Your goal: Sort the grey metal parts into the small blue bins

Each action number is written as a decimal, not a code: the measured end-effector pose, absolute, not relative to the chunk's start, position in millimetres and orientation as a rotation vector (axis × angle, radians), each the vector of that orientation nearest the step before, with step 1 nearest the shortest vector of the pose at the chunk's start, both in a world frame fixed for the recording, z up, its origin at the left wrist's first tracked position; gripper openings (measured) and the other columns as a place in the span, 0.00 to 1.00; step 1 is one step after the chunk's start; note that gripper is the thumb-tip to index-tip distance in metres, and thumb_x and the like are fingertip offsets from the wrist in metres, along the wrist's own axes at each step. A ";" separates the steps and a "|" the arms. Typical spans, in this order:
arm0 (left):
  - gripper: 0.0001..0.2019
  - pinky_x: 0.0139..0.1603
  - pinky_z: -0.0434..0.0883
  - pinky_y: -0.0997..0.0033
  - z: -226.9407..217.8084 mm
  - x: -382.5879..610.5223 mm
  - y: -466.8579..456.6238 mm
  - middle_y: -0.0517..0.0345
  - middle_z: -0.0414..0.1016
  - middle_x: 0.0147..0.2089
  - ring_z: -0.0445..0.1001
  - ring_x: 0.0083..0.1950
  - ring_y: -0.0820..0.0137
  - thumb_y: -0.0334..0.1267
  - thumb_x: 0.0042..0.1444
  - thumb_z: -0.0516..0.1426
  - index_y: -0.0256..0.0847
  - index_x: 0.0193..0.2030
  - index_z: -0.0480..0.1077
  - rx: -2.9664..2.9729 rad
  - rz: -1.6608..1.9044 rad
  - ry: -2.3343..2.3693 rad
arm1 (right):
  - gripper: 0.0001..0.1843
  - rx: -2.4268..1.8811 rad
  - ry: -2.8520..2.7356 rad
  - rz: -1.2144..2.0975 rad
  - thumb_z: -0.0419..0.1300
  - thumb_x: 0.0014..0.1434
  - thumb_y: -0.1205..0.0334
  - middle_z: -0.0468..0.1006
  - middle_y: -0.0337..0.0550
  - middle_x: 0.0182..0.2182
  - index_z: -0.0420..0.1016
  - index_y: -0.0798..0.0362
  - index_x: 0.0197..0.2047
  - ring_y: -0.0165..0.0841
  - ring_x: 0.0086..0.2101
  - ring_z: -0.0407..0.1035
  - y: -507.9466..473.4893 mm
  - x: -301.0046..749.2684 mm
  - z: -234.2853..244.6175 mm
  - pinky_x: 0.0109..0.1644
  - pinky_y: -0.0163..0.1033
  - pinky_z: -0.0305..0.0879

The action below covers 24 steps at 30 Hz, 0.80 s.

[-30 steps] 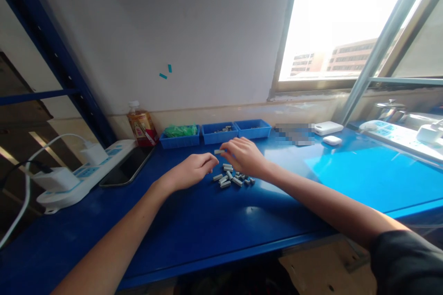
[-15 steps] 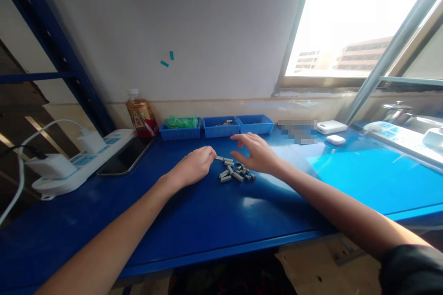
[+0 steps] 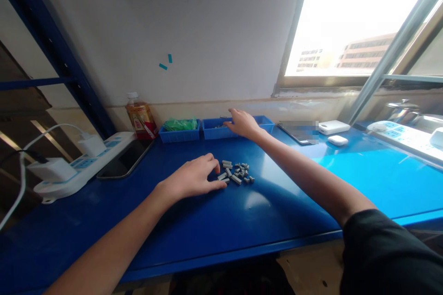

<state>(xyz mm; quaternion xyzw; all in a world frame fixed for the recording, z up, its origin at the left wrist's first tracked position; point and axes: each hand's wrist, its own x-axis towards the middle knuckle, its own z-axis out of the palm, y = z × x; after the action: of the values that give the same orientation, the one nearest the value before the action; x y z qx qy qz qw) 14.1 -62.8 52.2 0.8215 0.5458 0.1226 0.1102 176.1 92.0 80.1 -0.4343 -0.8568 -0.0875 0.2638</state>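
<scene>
My left hand is open at the left edge of a small pile, its thumb and fingers spread around the nearest pieces. The pile has several longer grey metal bars and, to their right, several short screw-like metal pieces. My right hand is open over the middle blue bin, thumb and fingers apart. Just left of its fingertips, a metal bar shows above the bin's back rim, seemingly loose; whether it touches anything I cannot tell. The hand partly hides the middle and right bins.
Left of the middle bin stands a blue bin with green plastic; the right blue bin adjoins it. A drink bottle, phone and power strip are at left. Another flat dark device and white cases lie right.
My right hand has moved from above the pile, away from me, to the middle bin. My left hand has opened from a pinch on a metal bar and come down beside the pile.
</scene>
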 end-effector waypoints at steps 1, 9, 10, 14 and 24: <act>0.18 0.36 0.65 0.70 53.2 15.0 -64.6 0.55 0.70 0.42 0.71 0.39 0.65 0.56 0.51 0.56 0.43 0.39 0.71 2.447 0.315 1.598 | 0.22 -1.240 -2.353 -0.219 0.59 0.59 0.55 0.76 0.56 0.44 0.67 0.58 0.53 0.44 0.45 0.68 96.9 176.0 81.4 0.45 0.42 0.61; 0.12 0.38 0.64 0.69 47.9 13.2 -56.9 0.55 0.76 0.41 0.74 0.41 0.63 0.44 0.61 0.47 0.45 0.42 0.69 2.468 0.319 1.650 | 0.15 -0.725 -2.497 -0.116 0.55 0.62 0.55 0.76 0.47 0.38 0.72 0.55 0.48 0.38 0.41 0.67 12.4 208.5 40.9 0.44 0.41 0.59; 0.11 0.38 0.64 0.69 47.8 11.6 -56.0 0.55 0.76 0.41 0.74 0.40 0.63 0.43 0.61 0.47 0.45 0.42 0.69 2.460 0.328 1.671 | 0.15 -0.678 -2.526 -0.095 0.55 0.62 0.54 0.76 0.46 0.36 0.73 0.54 0.46 0.37 0.40 0.66 0.4 210.1 38.6 0.43 0.40 0.59; 0.09 0.35 0.63 0.69 51.2 2.4 -56.3 0.57 0.74 0.38 0.72 0.38 0.64 0.42 0.60 0.48 0.45 0.38 0.67 2.458 0.285 1.694 | 0.15 -0.591 -2.630 -0.110 0.59 0.59 0.50 0.73 0.45 0.33 0.75 0.54 0.39 0.37 0.37 0.65 -26.0 203.7 39.1 0.40 0.40 0.58; 0.11 0.42 0.65 0.68 47.7 -9.5 -53.3 0.55 0.73 0.41 0.71 0.41 0.64 0.41 0.59 0.49 0.44 0.42 0.70 2.481 0.257 1.571 | 0.11 -0.788 -2.675 -0.221 0.54 0.62 0.60 0.70 0.49 0.35 0.75 0.57 0.35 0.39 0.38 0.63 -30.2 187.4 25.7 0.38 0.42 0.61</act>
<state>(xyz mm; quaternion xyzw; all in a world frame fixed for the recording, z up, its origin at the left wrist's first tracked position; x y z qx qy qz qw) -9.5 -53.3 47.7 0.8377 0.5305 0.0867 0.0969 187.4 -30.2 25.7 -0.2775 -0.9421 -0.0778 0.1712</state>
